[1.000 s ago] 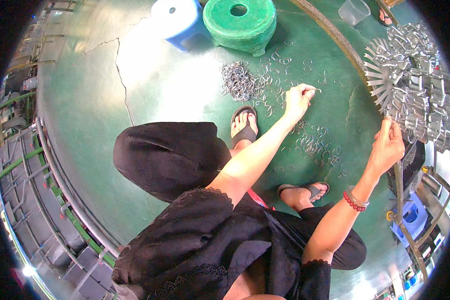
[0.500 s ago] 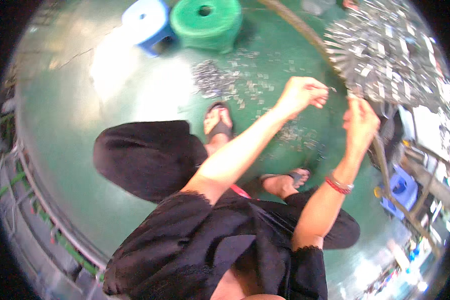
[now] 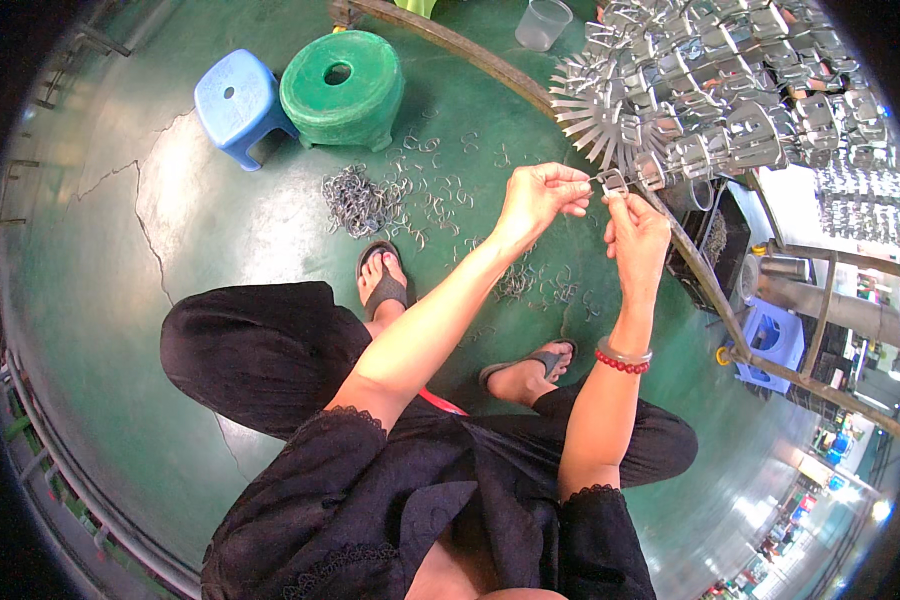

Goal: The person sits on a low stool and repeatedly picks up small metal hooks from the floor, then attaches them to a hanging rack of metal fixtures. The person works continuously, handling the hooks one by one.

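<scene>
Thumb and fingers of my left hand (image 3: 544, 205) pinch a small thin metal hook (image 3: 597, 179). Close beside it, my right hand (image 3: 637, 240) grips a small silver buckle-like metal frame (image 3: 612, 182) at its lower end. Hook and frame meet or nearly meet; I cannot tell whether they are joined. Just beyond my hands, to the upper right, hang dense rows of shiny metal pieces (image 3: 755, 140), with a fan of flat metal strips (image 3: 592, 112) at their left edge. Similar curved hooks lie in a heap (image 3: 360, 200) on the green floor, with more scattered near my feet.
A green round stool (image 3: 342, 105) and a blue stool (image 3: 232, 100) stand at the upper left. A wooden rail (image 3: 470, 45) curves past the hanging pieces. At the top is a clear plastic cup (image 3: 543, 24); a purple-blue stool (image 3: 773, 338) stands at the right.
The view has shifted, so the stools and the floor heap appear further left. My two hands have come closer together, bringing the hook up to the metal frame.
</scene>
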Available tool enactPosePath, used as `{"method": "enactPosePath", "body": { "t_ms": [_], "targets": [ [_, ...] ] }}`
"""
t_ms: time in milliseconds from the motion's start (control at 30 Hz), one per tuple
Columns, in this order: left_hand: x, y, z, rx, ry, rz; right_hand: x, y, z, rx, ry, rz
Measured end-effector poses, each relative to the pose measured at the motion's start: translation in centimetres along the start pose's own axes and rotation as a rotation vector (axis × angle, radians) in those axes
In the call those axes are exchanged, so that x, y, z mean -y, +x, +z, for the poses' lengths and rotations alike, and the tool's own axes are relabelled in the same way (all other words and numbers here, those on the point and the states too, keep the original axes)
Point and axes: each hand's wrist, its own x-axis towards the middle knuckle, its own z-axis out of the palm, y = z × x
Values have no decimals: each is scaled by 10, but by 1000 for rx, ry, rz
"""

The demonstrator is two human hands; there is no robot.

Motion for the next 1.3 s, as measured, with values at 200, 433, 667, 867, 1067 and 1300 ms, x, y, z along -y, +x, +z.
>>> {"method": "enactPosePath", "body": {
  "t_ms": [200,433,667,867,1067,1300],
  "targets": [
    [2,-1,-10,-76,80,14,-7,-3,-3,-27,-1,-13],
    [0,-4,-17,-96,193,54,-3,-3,-5,-28,-65,-8],
    [-1,-3,-18,41,39,-10,6,-4,1,16,-67,-10],
    [58,13,-88,-208,1085,45,-20,-3,-12,-12,-9,-78],
    [60,24,-260,-482,1450,-32,-13,-3,-2,-20,-74,-54],
    [37,1,-289,-671,1608,-9,-11,5,0,-18,-92,-57]
  ]
}}
